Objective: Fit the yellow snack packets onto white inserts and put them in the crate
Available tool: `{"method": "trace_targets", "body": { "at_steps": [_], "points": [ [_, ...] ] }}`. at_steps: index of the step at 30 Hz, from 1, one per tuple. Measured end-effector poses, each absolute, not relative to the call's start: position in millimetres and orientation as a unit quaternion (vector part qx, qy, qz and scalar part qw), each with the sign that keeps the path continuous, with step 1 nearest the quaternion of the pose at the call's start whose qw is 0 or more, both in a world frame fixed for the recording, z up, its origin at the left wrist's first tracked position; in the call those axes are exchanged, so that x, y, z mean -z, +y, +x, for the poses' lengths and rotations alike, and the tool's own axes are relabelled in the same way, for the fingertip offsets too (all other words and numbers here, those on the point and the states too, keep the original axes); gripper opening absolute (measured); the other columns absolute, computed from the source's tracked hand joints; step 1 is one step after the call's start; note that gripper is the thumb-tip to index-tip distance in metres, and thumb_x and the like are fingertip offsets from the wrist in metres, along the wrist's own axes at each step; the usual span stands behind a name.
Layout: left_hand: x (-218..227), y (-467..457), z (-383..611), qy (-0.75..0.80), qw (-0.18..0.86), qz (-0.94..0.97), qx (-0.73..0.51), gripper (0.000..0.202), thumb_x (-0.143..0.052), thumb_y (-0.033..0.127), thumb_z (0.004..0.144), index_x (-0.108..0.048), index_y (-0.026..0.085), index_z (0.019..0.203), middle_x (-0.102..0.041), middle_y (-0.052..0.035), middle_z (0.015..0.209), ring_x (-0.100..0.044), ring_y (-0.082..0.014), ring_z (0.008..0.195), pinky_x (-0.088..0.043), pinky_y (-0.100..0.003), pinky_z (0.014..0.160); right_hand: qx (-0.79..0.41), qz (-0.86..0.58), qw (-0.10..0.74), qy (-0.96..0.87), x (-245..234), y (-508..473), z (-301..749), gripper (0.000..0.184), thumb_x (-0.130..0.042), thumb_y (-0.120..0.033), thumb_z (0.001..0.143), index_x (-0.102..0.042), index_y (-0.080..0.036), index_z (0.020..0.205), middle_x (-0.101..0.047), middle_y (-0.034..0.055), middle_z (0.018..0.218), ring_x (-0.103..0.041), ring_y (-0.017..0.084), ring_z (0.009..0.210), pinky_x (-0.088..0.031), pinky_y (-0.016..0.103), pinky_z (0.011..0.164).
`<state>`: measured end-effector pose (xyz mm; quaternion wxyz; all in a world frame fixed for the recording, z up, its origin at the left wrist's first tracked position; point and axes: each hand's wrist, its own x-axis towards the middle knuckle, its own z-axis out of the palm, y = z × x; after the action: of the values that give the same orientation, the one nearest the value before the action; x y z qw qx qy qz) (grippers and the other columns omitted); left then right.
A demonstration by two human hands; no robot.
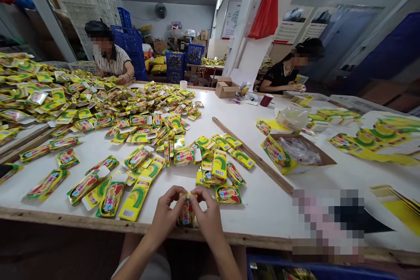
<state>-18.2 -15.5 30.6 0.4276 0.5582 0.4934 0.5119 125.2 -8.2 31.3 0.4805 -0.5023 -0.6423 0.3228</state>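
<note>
At the table's front edge, a small yellow-green printed box [186, 215] stands between my hands, its top towards me and the fingers. My left hand [168, 210] pinches the top edge of this box from the left, thumb and forefinger closed. From the right, my right hand [207, 213] pinches the same edge, the thumbs almost meeting. The lower front of the box shows, while the fingers partly hide its top. Just left lie a long yellow box [136, 199] and a box with a raised white flap [112, 194]. A small pile of closed boxes [219, 164] sits beyond my right hand.
A large heap of small boxes [82, 96] covers the table's left side. A wooden strip [252, 155] runs across the white tabletop. To the right is an open carton [295, 153] with plastic inside. Two people sit across the table. A blue crate [315, 269] is below the edge.
</note>
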Motion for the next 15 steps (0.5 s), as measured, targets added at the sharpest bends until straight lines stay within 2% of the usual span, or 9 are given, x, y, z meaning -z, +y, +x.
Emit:
{"method": "trace_targets", "body": {
  "at_steps": [8, 10, 13, 15],
  "points": [
    [-19, -20, -25, 0.463, 0.397, 0.616, -0.499, 0.017, -0.058, 0.030, 0.087, -0.070, 0.019, 0.091, -0.069, -0.0075, 0.094, -0.064, -0.0228, 0.094, -0.051, -0.035, 0.085, -0.369, -0.449, 0.502, -0.641, -25, -14, 126, 0.013, -0.059, -0.028, 0.086, -0.069, -0.020, 0.087, -0.071, 0.0050, 0.087, -0.066, 0.020, 0.083, -0.053, 0.028, 0.072],
    [-22, -24, -28, 0.469, 0.369, 0.642, -0.482, 0.018, -0.055, 0.030, 0.088, -0.069, 0.021, 0.096, -0.069, -0.0078, 0.098, -0.064, -0.0229, 0.097, -0.051, -0.035, 0.086, -0.369, -0.453, 0.498, -0.641, -25, -18, 127, 0.014, -0.056, -0.028, 0.088, -0.069, -0.021, 0.088, -0.071, 0.0050, 0.087, -0.066, 0.020, 0.084, -0.053, 0.028, 0.074],
    [-28, -27, -47, 0.542, 0.266, 0.659, -0.448, 0.027, -0.054, 0.033, 0.089, -0.061, 0.022, 0.112, -0.065, -0.0095, 0.111, -0.061, -0.0254, 0.103, -0.050, -0.039, 0.088, -0.308, -0.508, 0.497, -0.632, -36, -29, 154, 0.021, -0.051, -0.033, 0.090, -0.068, -0.021, 0.088, -0.071, 0.0056, 0.089, -0.065, 0.021, 0.085, -0.052, 0.029, 0.077],
    [-27, -27, -69, 0.625, 0.158, 0.646, -0.408, 0.036, -0.055, 0.036, 0.087, -0.055, 0.020, 0.119, -0.062, -0.0125, 0.117, -0.057, -0.0299, 0.109, -0.046, -0.045, 0.093, -0.247, -0.577, 0.476, -0.616, -49, -40, 195, 0.026, -0.050, -0.040, 0.089, -0.068, -0.021, 0.087, -0.071, 0.0056, 0.087, -0.066, 0.021, 0.081, -0.052, 0.028, 0.073]
  ]
}}
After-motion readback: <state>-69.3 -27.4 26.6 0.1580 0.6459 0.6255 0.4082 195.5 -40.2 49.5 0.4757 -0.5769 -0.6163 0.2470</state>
